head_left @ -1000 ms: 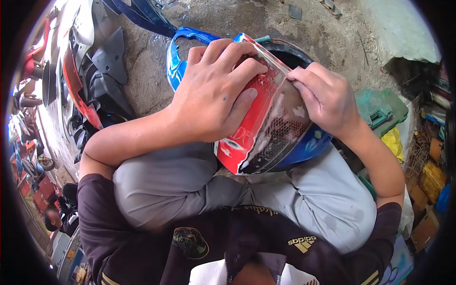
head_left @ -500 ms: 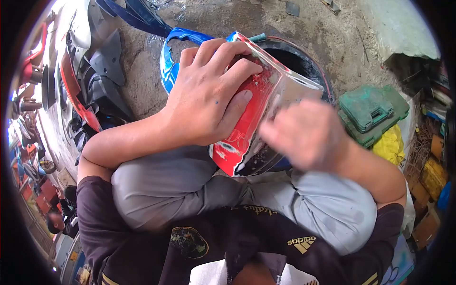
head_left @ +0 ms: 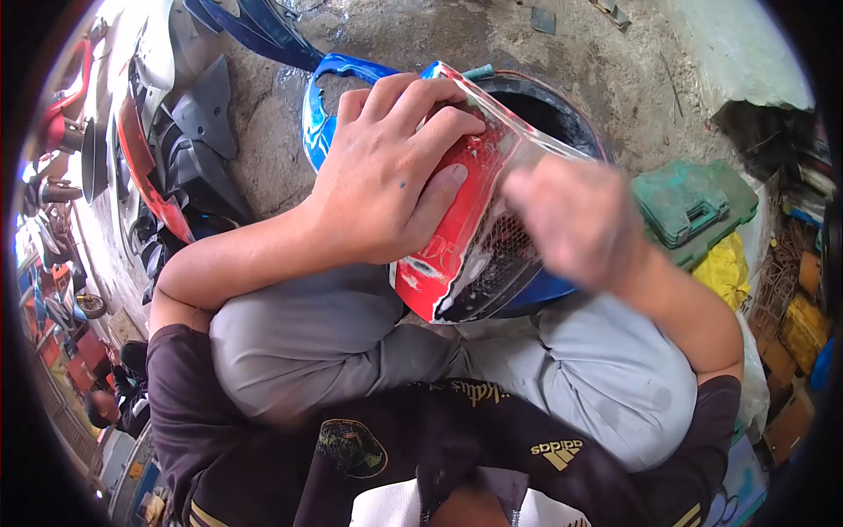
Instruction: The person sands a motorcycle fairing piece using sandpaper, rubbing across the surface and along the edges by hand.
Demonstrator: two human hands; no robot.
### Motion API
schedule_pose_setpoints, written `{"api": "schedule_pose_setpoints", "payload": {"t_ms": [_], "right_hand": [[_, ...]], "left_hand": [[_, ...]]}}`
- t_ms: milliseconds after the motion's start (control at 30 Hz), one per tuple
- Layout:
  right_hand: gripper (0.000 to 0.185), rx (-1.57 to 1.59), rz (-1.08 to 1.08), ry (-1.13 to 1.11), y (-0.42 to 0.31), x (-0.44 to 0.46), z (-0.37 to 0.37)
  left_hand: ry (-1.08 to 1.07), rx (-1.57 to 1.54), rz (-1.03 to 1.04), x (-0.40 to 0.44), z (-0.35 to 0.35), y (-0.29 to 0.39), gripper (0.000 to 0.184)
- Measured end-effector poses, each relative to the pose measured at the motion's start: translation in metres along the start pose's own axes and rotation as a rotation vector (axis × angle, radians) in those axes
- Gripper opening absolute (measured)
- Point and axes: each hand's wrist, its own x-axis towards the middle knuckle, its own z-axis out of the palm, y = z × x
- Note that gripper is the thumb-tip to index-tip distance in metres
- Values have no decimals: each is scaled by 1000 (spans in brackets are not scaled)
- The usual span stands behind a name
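Note:
A red, white and black motorcycle fairing panel (head_left: 430, 255) lies tilted above my lap, its paint scuffed and worn to bare patches. My left hand (head_left: 386, 167) grips its upper part, fingers bent over the red surface and thumb pressed along it. My right hand (head_left: 580, 220) is closed against the panel's right side, over a black textured patch. Motion smears its fingers, and what is in them, if anything, is hidden. Under the panel stands a round dark bucket (head_left: 571, 110), and a blue plastic motorcycle part (head_left: 320, 132) sits behind my left hand.
Black and red body panels (head_left: 198, 123) are piled at the left. To the right rest a green plastic case (head_left: 689, 206) and a yellow bag (head_left: 724, 263). A pale concrete block (head_left: 755, 53) stands at the upper right. Another person (head_left: 105, 408) is at the far left.
My right hand has shifted slightly up and to the right over the panel, uncovering more of the black textured patch. My left hand keeps its hold on the panel.

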Motion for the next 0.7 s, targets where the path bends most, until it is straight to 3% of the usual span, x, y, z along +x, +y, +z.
{"api": "schedule_pose_setpoints", "payload": {"t_ms": [67,200,333,433,467,567,600,700], "right_hand": [[13,50,-107,-79,-21,-6,1],[21,-33,143,63,35,2,6],[20,51,-158,-66,-11,-3,1],[25,-11,-106,32,16,4,4],[25,-60,10,37,29,3,3],[21,-66,-158,3,6,0,5],[19,-16,-167,-90,-13,-1,-2],[19,-86,-122,-13,15,5,-1]], "left_hand": [[-3,4,7,-1,-1,2,46],[-11,-7,2,0,1,1,46],[-3,7,3,-1,-1,2,46],[-12,-1,11,0,0,1,46],[-18,-3,6,2,0,1,46],[-17,2,-13,1,0,2,46],[-23,2,-16,0,0,3,46],[-22,5,-11,0,0,3,45]]}}
